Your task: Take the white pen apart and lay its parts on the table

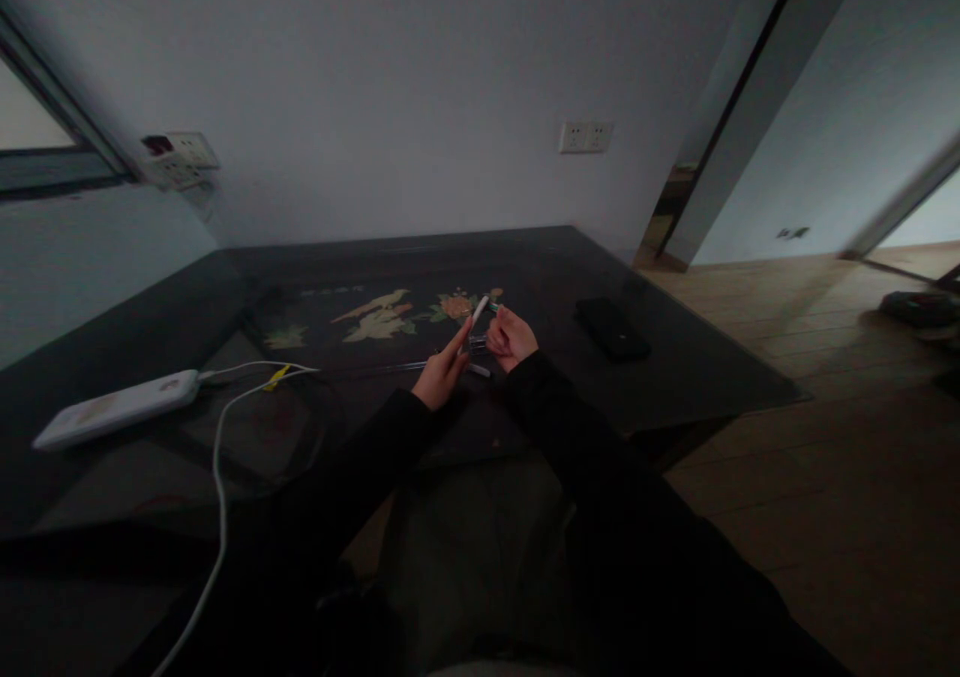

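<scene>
Black sleeves [622,477], matte and soft in weave, are stretched forward nearest the camera, with dark olive cloth [480,532] seen between them, below the fingers. Beyond the fingers, a smooth, pale, matte wall [390,87] is raised. Beneath the fingers, a dark, glossy tabletop [697,372] with straight edges is spread; just beyond them it is decorated with a flat picture of pale birds [379,317] and an orange, many-petalled flower [456,305]. Well to the right of the fingers, a plank-patterned floor [787,322] is shown. To their far left, a long white bar [120,409] with rounded ends is laid, joined to a smooth, curving white cord [222,467] by which a small yellow tag [277,377] is carried. Just right of the fingers, a flat, black, oblong object [613,329] is rested on the tabletop. By the fingers of the left hand [441,367], closed and nearly straight, a slim white rod [480,309] is gripped, its tip pointed away from the body. By the curled fingers of the right hand [513,339], a thin dark piece [493,307] is pinched beside that tip; whether the two touch cannot be told. Under the fingers, a short greyish stick [478,369] is laid.
</scene>
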The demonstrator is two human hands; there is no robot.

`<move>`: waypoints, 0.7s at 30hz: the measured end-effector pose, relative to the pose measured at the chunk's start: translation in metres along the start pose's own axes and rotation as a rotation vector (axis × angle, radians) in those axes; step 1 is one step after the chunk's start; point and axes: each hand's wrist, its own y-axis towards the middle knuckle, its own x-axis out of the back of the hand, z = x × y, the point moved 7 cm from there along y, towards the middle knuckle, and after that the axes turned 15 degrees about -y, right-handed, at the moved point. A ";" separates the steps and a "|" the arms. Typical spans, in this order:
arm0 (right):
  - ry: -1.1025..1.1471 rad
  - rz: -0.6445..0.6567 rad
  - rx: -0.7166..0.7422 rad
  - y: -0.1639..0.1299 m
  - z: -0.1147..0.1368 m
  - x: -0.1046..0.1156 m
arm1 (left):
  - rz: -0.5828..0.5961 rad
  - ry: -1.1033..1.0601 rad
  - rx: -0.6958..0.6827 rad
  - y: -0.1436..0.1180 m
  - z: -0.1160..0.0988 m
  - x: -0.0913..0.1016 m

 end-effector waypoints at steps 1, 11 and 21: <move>-0.002 -0.002 0.000 0.000 0.000 0.000 | 0.006 -0.004 0.001 0.000 0.000 0.000; 0.000 0.006 -0.010 -0.002 0.001 0.000 | 0.121 -0.125 -0.011 -0.006 -0.006 -0.012; 0.016 0.025 -0.113 -0.002 -0.007 0.000 | 0.035 -0.041 -0.043 -0.003 -0.004 -0.005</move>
